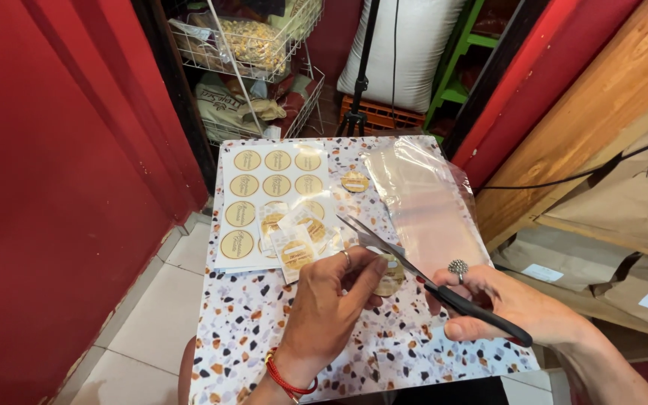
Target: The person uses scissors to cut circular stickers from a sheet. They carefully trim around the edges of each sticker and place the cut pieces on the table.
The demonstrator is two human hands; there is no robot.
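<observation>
- The sheet of round gold stickers (264, 202) lay toward the far left corner of the speckled table (249, 322), its left two columns uncut and its right side already cut into.
- Just right of the sheet's near edge, a loose pile of cut square stickers (294, 240) sat overlapping one another, near the middle of the table.
- The left hand (331, 300) was closed in a pinch, thumb and fingers gripping one gold sticker piece (390, 276) by its left side, just above the table and a little right of the pile.
- The step in hand looked like trimming that piece round: the scissors (414, 274) stood part open, blades pointing to the far left over the piece, though whether the edge actually sat between the blades I could not quite tell.
- The right hand (511, 304) was wrapped around the black scissor handles near the table's right edge, well apart from the pinch.
- The next move would call for closing the blades while the pinch turned the piece, keeping fingertips clear of the cut.
- One single round sticker (355, 181) lay farther back, beside a clear plastic bag (429, 202) along the far right edge.
</observation>
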